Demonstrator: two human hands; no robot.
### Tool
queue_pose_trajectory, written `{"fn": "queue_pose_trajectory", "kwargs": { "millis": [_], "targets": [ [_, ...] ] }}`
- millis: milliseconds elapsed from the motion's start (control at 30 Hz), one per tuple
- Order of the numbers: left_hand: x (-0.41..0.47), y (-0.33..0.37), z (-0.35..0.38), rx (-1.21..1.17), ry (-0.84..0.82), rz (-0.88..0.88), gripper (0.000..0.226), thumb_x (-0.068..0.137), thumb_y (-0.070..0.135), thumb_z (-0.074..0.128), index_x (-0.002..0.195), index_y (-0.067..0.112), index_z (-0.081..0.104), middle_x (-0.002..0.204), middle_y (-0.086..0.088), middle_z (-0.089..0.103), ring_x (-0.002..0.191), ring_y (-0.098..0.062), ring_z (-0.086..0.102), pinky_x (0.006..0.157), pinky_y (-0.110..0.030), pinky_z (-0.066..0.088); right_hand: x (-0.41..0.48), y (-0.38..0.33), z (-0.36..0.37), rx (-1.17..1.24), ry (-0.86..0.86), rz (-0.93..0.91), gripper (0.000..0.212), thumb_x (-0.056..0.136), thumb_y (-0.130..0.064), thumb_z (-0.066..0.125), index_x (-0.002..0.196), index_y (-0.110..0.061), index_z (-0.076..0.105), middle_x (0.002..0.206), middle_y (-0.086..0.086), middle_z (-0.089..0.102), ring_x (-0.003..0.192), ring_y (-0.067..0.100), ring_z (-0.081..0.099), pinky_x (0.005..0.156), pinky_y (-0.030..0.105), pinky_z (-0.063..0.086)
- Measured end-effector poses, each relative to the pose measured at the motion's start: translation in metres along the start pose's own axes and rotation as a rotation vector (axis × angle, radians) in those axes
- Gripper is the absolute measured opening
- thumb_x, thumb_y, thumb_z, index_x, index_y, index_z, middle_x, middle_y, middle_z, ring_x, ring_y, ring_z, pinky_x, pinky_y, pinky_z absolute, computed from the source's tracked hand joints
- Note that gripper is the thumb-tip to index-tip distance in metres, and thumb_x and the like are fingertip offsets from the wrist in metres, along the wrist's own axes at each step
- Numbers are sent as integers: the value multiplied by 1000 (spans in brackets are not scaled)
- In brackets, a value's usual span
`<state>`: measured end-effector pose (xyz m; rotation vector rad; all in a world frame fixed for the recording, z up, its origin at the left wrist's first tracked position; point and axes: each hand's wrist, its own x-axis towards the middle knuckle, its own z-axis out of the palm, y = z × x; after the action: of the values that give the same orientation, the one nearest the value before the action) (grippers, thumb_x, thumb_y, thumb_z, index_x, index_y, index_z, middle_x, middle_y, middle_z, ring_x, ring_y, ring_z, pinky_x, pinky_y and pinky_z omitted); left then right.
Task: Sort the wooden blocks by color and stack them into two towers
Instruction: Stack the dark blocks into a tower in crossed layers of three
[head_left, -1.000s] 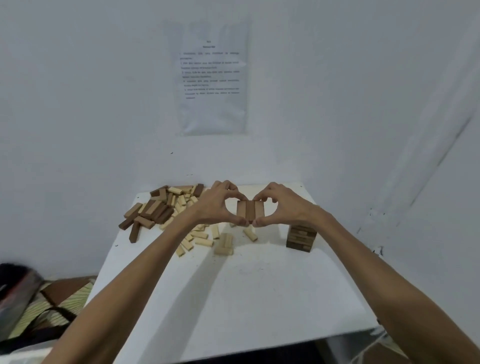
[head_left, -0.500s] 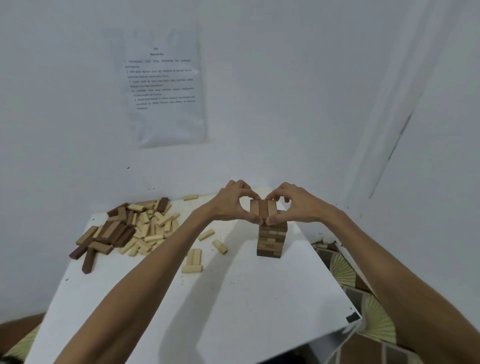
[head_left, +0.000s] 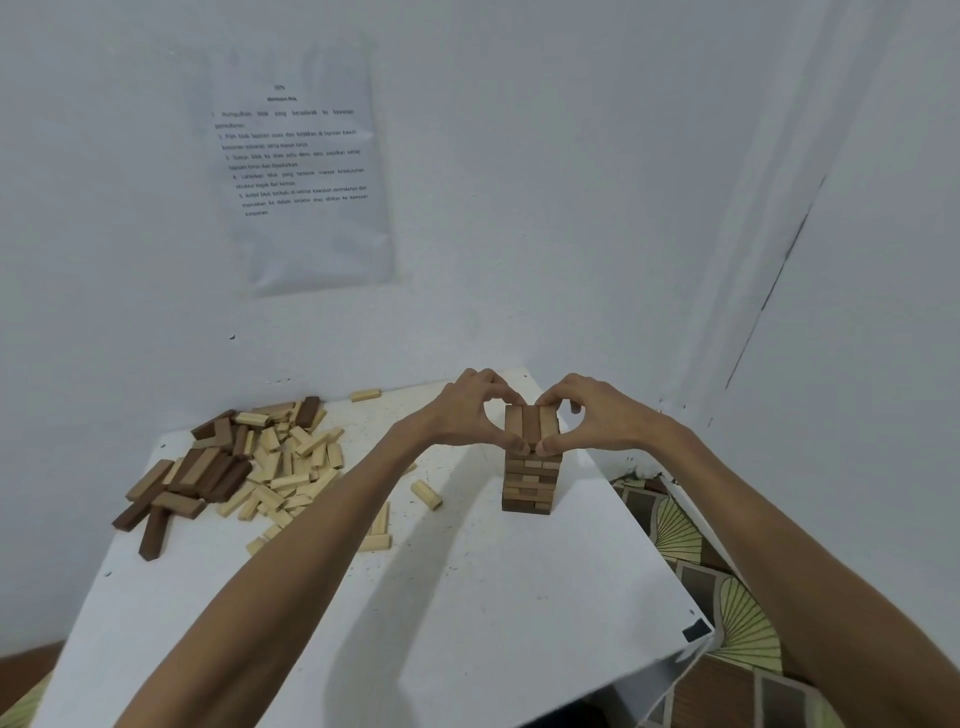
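Brown blocks (head_left: 531, 426), three side by side, are pinched from both ends. The left hand (head_left: 462, 415) and the right hand (head_left: 602, 415) curl their fingers (head_left: 517, 445) round them. The thumbs are at the near end and the other fingers at the far end.

The three blocks sit right on top of the tower (head_left: 530, 486). I cannot tell if they are all the way down yet. A second ago they were up in the air, well to the left of the tower. Now they have come over its top, so one more layer is almost on. I think the hands should let go slowly so nothing slips.

Far to the left of the tower is the pile (head_left: 234, 467) of light and dark blocks on the white bench (head_left: 467, 623). Lots are left, and I see no light tower yet.
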<state>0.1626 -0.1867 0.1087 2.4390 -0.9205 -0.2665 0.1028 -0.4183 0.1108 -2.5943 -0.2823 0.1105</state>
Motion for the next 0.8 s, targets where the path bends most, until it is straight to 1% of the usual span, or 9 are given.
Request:
{"fn": "queue_pose_trajectory", "kwargs": {
  "millis": [100, 200, 300, 467, 600, 733, 800],
  "targets": [
    [1, 0, 2, -12, -1, -2, 83, 49, 77, 68, 122, 38, 64, 121, 10, 50, 118, -13, 38, 104, -41, 38, -1, 1, 1, -5, 4, 4, 60, 77, -48, 85, 128, -29, 60, 119, -6, 53, 104, 14, 50, 88, 29, 46],
    [3, -2, 4, -18, -2, 1, 77, 54, 72, 72, 123, 39, 64, 122, 10, 50, 120, -13, 38, 106, -43, 38, -1, 3, 0, -2, 1, 4, 61, 76, -50, 85, 127, -30, 59, 119, -7, 53, 102, 13, 51, 88, 30, 47],
    [4, -3, 6, -24, -10, -4, 70, 60, 65, 76, 123, 39, 63, 123, 11, 50, 120, -13, 37, 107, -44, 38, -2, 5, 1, 7, -4, 8, 62, 75, -51, 85, 127, -30, 59, 119, -8, 53, 102, 12, 50, 87, 28, 46],
    [4, -1, 6, -18, -30, -10, 69, 58, 65, 76, 121, 39, 63, 122, 10, 49, 119, -13, 37, 105, -41, 38, -3, 6, 2, 9, -9, 18, 61, 76, -51, 85, 128, -31, 59, 120, -9, 53, 102, 11, 50, 86, 26, 45],
    [6, -3, 8, -31, -31, -7, 68, 60, 63, 77, 122, 39, 63, 122, 10, 50, 118, -13, 38, 104, -40, 39, -3, 7, 3, 14, -17, 32, 62, 76, -52, 84, 128, -31, 58, 120, -10, 53, 102, 11, 50, 87, 27, 46],
    [6, -7, 10, -85, -55, -17, 58, 61, 59, 81, 114, 42, 63, 121, 11, 51, 114, -13, 43, 101, -40, 42, -4, 9, 4, 51, -31, 49, 62, 77, -51, 83, 130, -33, 57, 121, -14, 53, 105, 11, 51, 86, 26, 45],
    [6, -7, 11, -109, -67, -26, 61, 57, 63, 79, 112, 43, 63, 122, 13, 53, 113, -13, 44, 99, -38, 43, -4, 10, 5, 71, -40, 59, 61, 77, -51, 84, 129, -34, 56, 121, -16, 53, 105, 9, 51, 83, 24, 43]
  ]
}}
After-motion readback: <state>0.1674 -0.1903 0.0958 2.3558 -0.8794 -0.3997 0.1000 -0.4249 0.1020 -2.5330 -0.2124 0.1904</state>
